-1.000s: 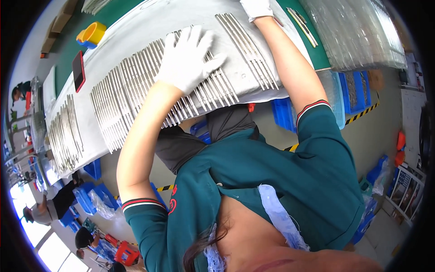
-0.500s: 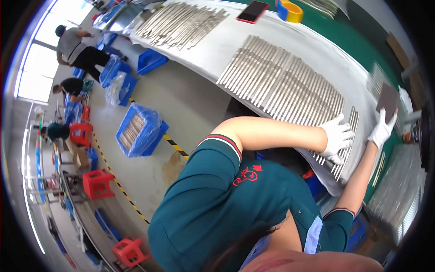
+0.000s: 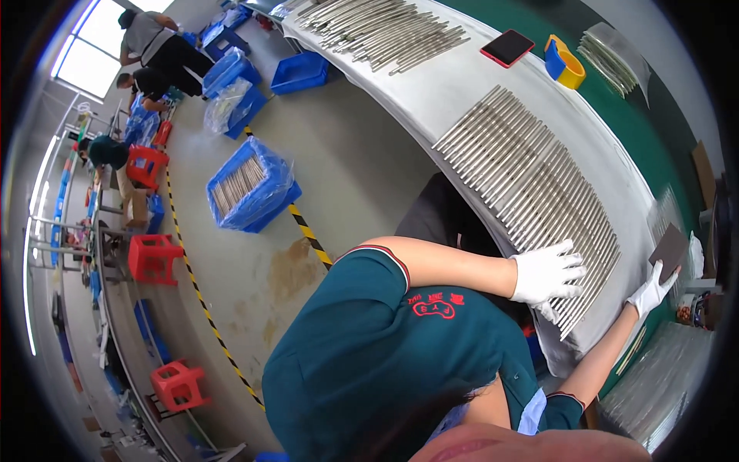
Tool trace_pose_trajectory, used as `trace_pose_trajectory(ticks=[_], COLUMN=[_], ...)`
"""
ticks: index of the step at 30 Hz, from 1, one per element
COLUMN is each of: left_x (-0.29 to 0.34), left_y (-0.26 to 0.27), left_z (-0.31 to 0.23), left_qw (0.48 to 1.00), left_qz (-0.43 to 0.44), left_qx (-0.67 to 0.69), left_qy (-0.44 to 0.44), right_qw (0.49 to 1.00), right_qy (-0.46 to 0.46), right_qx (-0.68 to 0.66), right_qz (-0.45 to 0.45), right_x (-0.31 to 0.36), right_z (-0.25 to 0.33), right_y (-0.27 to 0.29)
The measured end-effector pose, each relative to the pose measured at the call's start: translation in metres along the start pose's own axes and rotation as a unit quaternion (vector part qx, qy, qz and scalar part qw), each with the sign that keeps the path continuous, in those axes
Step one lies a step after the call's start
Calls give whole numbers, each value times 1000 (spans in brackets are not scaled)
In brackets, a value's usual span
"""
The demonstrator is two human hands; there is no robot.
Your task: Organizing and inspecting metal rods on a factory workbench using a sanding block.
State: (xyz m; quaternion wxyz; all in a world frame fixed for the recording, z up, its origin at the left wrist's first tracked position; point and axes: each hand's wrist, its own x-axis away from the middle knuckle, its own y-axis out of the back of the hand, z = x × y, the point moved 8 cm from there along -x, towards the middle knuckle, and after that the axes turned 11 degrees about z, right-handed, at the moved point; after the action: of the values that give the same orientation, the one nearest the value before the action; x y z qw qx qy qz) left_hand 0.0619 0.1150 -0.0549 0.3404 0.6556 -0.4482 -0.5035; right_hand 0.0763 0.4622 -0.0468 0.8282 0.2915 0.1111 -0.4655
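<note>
Many thin silver metal rods (image 3: pixel 531 177) lie side by side in a long row on the white-covered table (image 3: pixel 454 77). My left hand (image 3: pixel 548 277), in a white glove, rests flat across the near end of that row with its fingers spread. Farther right, my gloved right hand (image 3: pixel 653 291) grips a dark grey-brown rectangular pad (image 3: pixel 670 250) by its lower edge, apart from the rods. What the pad is made of I cannot tell.
A second rod pile (image 3: pixel 385 35), a red-edged phone (image 3: pixel 508 48) and a blue-and-yellow tape roll (image 3: pixel 564 65) lie farther along the table. A plastic-lined blue crate (image 3: pixel 265 185) of rods and red stools (image 3: pixel 156 258) stand on the floor. Several people are at the far left.
The whole view has shifted. The gap between the main row and the few rods at its near end has closed under my left hand. My right hand keeps the pad.
</note>
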Motion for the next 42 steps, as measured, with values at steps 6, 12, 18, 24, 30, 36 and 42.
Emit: trace_pose_trajectory(ticks=[6, 12, 18, 24, 30, 36, 42], left_x=[0, -17, -67, -70, -58, -38, -31], left_y=[-7, -14, -55, -76, -71, -42, -34], left_z=[1, -11, -59, -61, -51, -42, -31], left_qw=[1000, 999, 986, 980, 991, 992, 988], left_qz=[8, 43, 51, 139, 60, 13, 23], left_qx=[-22, 4, 57, 26, 23, 32, 20], left_qy=[1, 4, -145, -137, -119, -119, -153], right_qw=[1000, 999, 999, 1000, 1000, 1000, 1000], right_qy=[-15, -4, -7, -8, -8, -2, -10], right_qx=[25, 40, 34, 14, 11, -4, -9], right_qz=[-5, -7, -7, -5, -4, -10, -7], right_x=[3, 0, 0, -2, 1, 3, 2], right_z=[8, 6, 4, 5, 8, 6, 3], right_y=[1, 7, 4, 2, -1, 2, 2])
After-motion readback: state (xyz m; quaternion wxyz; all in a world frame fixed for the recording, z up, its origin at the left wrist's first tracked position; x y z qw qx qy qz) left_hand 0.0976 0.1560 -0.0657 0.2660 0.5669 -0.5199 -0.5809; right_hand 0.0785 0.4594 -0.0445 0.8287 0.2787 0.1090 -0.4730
